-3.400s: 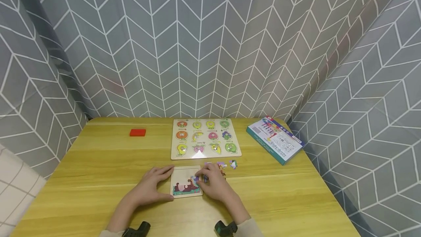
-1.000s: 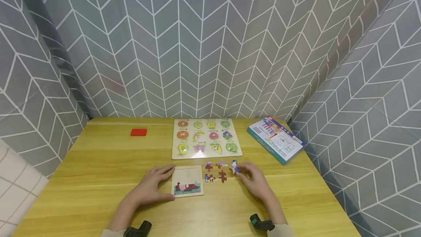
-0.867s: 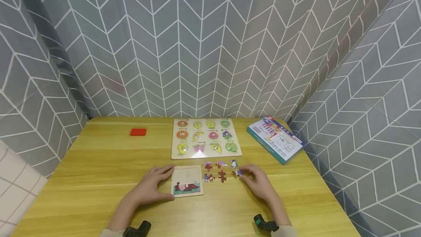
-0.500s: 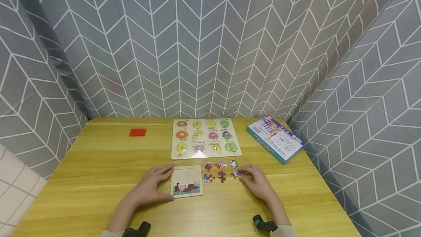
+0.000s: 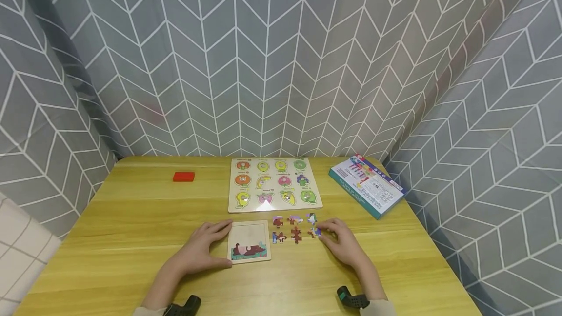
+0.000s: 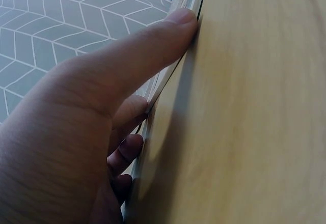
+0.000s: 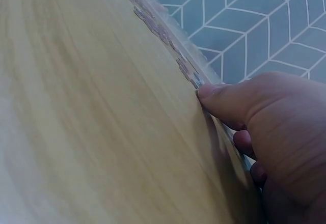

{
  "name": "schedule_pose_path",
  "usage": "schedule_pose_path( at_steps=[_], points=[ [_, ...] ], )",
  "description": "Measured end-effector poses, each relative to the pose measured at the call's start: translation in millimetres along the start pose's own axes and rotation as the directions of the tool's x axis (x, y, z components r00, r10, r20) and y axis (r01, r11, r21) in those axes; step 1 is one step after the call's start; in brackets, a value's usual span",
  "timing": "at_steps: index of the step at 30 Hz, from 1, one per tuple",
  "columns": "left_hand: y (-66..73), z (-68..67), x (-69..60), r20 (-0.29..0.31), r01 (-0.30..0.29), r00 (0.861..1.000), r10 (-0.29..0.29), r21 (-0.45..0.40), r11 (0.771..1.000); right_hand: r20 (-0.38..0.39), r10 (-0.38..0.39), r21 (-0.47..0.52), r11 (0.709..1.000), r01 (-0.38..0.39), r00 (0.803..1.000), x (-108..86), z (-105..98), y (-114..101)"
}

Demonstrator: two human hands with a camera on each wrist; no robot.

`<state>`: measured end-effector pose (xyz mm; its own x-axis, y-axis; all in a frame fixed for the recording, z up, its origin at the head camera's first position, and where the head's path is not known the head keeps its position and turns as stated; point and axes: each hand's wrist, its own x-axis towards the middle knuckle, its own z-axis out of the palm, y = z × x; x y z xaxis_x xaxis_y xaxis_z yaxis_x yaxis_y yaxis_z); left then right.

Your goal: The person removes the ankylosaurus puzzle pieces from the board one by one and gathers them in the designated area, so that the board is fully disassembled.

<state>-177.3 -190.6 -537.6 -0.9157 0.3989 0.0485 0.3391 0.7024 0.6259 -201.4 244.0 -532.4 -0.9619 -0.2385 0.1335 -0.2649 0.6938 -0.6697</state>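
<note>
- Curtain (image 5: 281, 62): grey, white chevron lines
- Table (image 5: 127, 238): yellow, streaked wood grain
- Block (image 5: 184, 177): plain red
- Fruit board (image 5: 274, 187): cream, with orange, yellow, pink, purple, green fruit (image 5: 309, 196)
- Tray (image 5: 248, 231): pale wood; brown, pink and teal picture (image 5: 250, 250)
- Pieces (image 5: 296, 235): brown, purple, blue, white
- Box (image 5: 366, 187): white top, teal side
- Sleeves (image 5: 378, 308): beige

My head view faces forward and down across the counter (image 5: 131, 218); both wrist views show the same fingers (image 6: 131, 145) close-up.
</note>
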Motion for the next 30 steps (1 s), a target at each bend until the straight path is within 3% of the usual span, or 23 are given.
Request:
schedule_pose_path(
  at_steps=[12, 20, 30],
  points=[
    [1.7, 0.1, -1.1, 0.004, 0.002, 1.0, -0.002, -0.007, 1.0, 0.002, -0.008, 0.001, 1.0, 0.008, 1.0, -1.3, -1, 0],
    [1.6, 0.2, -1.4, 0.004, 0.004, 1.0, -0.004, -0.017, 1.0, -0.142, -0.053, 0.023, 0.998, 0.057, 0.989, -1.8, 10, -18],
    [0.2, -1.1, -0.4, 0.014, 0.012, 1.0, -0.011, -0.03, 0.999, -0.074, -0.095, -0.011, 0.995, 0.094, 0.993, 3.1, 31, -38]
  ],
)
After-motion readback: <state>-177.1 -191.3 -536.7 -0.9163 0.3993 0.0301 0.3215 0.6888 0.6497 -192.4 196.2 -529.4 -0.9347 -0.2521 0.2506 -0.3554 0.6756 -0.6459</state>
